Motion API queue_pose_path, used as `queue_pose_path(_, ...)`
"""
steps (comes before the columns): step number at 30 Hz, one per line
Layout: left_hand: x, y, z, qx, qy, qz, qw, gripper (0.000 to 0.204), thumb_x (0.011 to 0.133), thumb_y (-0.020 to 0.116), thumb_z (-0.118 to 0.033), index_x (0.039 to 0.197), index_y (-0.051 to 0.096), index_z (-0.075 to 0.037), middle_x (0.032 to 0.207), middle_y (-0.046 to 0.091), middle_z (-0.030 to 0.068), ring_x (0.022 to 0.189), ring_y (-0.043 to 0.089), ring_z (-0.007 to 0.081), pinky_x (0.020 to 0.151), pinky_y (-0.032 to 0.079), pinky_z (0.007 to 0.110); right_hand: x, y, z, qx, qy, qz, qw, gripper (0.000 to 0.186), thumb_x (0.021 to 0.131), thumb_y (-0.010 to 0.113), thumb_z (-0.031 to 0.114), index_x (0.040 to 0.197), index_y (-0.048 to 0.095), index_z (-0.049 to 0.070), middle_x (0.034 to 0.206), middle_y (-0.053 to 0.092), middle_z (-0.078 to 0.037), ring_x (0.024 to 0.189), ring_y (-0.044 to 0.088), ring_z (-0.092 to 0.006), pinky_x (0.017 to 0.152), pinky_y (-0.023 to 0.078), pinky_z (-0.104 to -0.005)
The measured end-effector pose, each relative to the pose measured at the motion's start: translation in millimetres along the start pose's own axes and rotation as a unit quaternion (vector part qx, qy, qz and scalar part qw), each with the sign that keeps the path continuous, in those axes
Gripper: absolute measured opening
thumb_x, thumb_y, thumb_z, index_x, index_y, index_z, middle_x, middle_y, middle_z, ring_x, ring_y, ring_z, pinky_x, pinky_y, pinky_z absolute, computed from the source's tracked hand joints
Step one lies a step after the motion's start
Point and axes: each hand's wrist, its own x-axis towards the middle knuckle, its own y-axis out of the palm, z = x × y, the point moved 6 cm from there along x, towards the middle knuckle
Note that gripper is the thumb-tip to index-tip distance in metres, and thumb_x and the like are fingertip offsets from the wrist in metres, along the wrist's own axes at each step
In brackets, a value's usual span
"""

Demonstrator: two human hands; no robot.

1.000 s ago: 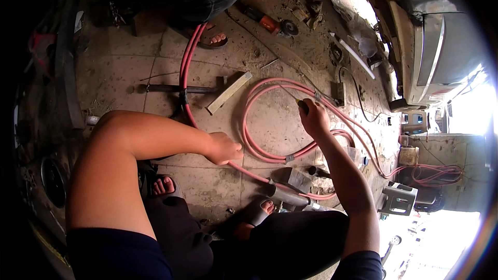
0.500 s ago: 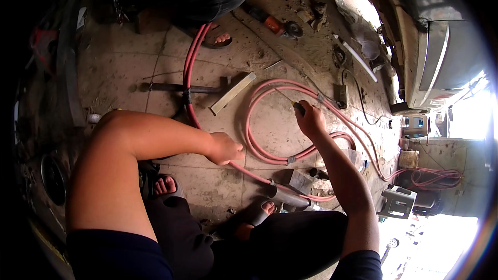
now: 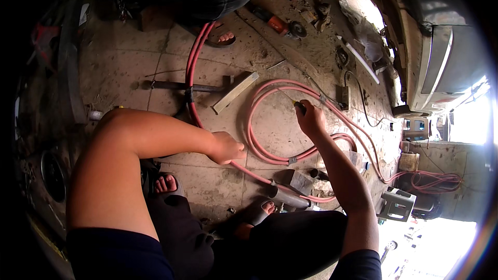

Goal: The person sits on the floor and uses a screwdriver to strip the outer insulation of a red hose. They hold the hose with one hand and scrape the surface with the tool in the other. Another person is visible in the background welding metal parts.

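Closed in a fist, my left hand (image 3: 227,148) grips the red hose (image 3: 250,172), which comes out of the fist toward the lower right. The hose also runs up from near this hand to the far side of the floor, doubled and bound with dark tape. To the right, my right hand (image 3: 311,118) is wrapped around what looks like a screwdriver (image 3: 298,105) with a dark and yellow handle. Its thin shaft points up and left over the coiled hose (image 3: 250,124). The tip is too fine to make out clearly.
A dark pipe (image 3: 171,86) and a pale bar (image 3: 234,93) lie beyond my left hand. An angle grinder (image 3: 277,23) rests near another person's sandalled foot (image 3: 224,39). A metal tube (image 3: 288,197) lies by my foot. A plastic stool (image 3: 396,204) stands right.
The whole view has shifted very slightly. Both hands keep their grips, and the hose lies as before.
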Motion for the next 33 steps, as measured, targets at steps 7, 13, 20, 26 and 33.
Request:
queue_pose_path(7,-0.4,-1.5,-2.0,0.003,-0.004,0.012,1.000,0.020,0.081,0.057,-0.016,0.098,0.052,-0.007,0.101,0.055,0.0156,0.083,0.064,0.0368,0.070,0.052,0.050,0.3,5.2,-3.1,-0.001,0.003,-0.002,1.000,0.026,0.088,0.061,0.035,0.107,0.065,0.017,0.089,0.069,-0.016,0.084,0.066,-0.0376,0.072,0.052,-0.0480)
queue_pose_path(13,0.4,-0.8,-1.6,0.005,-0.005,0.015,1.000,0.020,0.082,0.057,-0.017,0.099,0.053,-0.007,0.102,0.056,0.0155,0.083,0.065,0.0365,0.070,0.052,0.050,2.1,8.9,-6.7,0.012,-0.034,-0.020,0.999,0.026,0.089,0.061,0.034,0.106,0.064,0.016,0.088,0.069,-0.016,0.083,0.066,-0.0381,0.071,0.052,-0.0484)
queue_pose_path(20,-0.9,-0.5,-1.3,0.007,-0.007,0.017,1.000,0.021,0.082,0.057,-0.018,0.099,0.052,-0.007,0.101,0.055,0.0149,0.083,0.065,0.0365,0.069,0.052,0.050,0.5,7.2,-1.4,0.005,-0.029,-0.008,1.000,0.025,0.088,0.061,0.033,0.107,0.064,0.016,0.090,0.069,-0.016,0.084,0.066,-0.0377,0.071,0.051,-0.0485)
queue_pose_path(26,-0.2,2.1,1.5,0.009,-0.001,0.010,1.000,0.021,0.082,0.058,-0.019,0.099,0.052,-0.007,0.100,0.055,0.0146,0.082,0.065,0.0364,0.069,0.052,0.050,2.8,7.7,-0.8,0.008,-0.019,-0.013,1.000,0.025,0.088,0.064,0.032,0.106,0.066,0.016,0.086,0.068,-0.016,0.082,0.065,-0.0381,0.071,0.052,-0.0479)
queue_pose_path(33,-1.5,0.7,3.6,0.010,0.001,0.009,1.000,0.022,0.082,0.060,-0.020,0.099,0.052,-0.008,0.100,0.055,0.0142,0.082,0.065,0.0365,0.068,0.052,0.050,4.1,9.8,0.6,0.009,-0.007,-0.008,1.000,0.025,0.087,0.065,0.031,0.106,0.067,0.015,0.087,0.069,-0.017,0.083,0.066,-0.0375,0.072,0.052,-0.0468)
